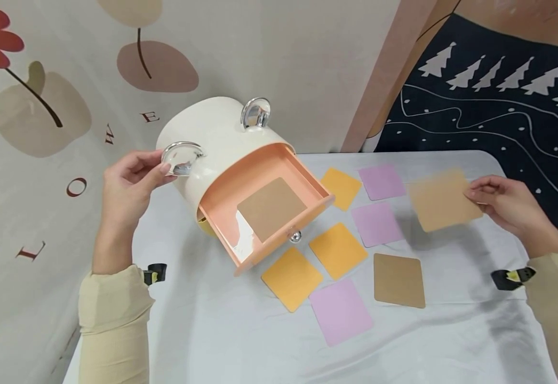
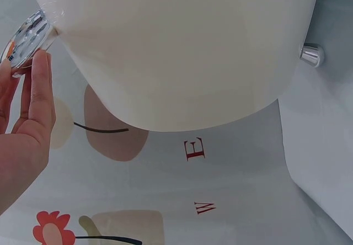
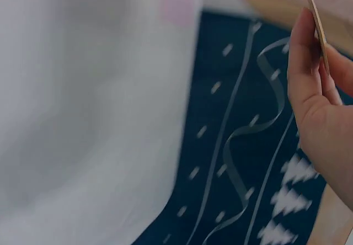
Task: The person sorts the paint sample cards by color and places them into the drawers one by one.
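Note:
A white rounded box [image 1: 212,133] with two shiny ear-shaped pieces stands on the table, its peach drawer [image 1: 260,256] pulled out. My left hand [image 1: 132,184] pinches the near-left ear [image 1: 182,156] between thumb and fingers; the left wrist view shows this ear [image 2: 30,41] as clear and glossy. Inside the drawer lie a brown square card [image 1: 271,208] and a torn-looking white patch [image 1: 244,240]. At the right, my right hand [image 1: 504,200] pinches a tan square card [image 1: 444,200] by its right edge, above the table. In the right wrist view that card [image 3: 317,24] appears edge-on.
Right of the drawer and in front of it, several orange cards [image 1: 339,250], several pink cards [image 1: 341,312] and a brown card [image 1: 399,280] lie flat on the white-covered table [image 1: 240,341]. A printed curtain [image 1: 303,69] hangs behind the box, and a dark tree-patterned cloth [image 1: 490,112] is at the right.

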### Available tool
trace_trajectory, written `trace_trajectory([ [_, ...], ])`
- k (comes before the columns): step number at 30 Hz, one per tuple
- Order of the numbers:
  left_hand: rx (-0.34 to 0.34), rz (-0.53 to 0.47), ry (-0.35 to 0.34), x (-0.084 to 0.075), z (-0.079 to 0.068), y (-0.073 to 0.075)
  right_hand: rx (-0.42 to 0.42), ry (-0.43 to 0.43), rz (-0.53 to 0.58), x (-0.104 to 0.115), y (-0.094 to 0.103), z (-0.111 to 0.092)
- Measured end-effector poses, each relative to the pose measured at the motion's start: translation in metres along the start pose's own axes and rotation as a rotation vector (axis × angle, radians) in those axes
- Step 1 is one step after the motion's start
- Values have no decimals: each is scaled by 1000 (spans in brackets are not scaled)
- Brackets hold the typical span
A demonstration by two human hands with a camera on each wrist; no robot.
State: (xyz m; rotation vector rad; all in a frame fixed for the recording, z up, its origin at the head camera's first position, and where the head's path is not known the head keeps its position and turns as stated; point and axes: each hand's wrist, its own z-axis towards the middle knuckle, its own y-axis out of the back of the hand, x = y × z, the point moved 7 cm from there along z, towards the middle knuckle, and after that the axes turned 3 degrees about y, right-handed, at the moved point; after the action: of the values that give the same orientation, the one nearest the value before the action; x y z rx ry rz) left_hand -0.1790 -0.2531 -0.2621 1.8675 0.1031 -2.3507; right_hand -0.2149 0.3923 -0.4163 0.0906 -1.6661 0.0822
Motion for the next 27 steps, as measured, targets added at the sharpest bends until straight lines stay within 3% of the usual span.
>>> trace_trajectory([
  [6, 1, 31, -2, -2, -1, 0, -37, 33, 113, 72, -93, 6],
  [13, 3, 69, -11, -2, -1, 0, 26, 77, 198, 118, -160, 30],
  [21, 9, 28, -20, -2, 0, 0, 126, 103, 188, 147, -228, 45],
  [27, 9, 12, -21, -1, 1, 1, 138, 61, 42, 145, -265, 50],
])
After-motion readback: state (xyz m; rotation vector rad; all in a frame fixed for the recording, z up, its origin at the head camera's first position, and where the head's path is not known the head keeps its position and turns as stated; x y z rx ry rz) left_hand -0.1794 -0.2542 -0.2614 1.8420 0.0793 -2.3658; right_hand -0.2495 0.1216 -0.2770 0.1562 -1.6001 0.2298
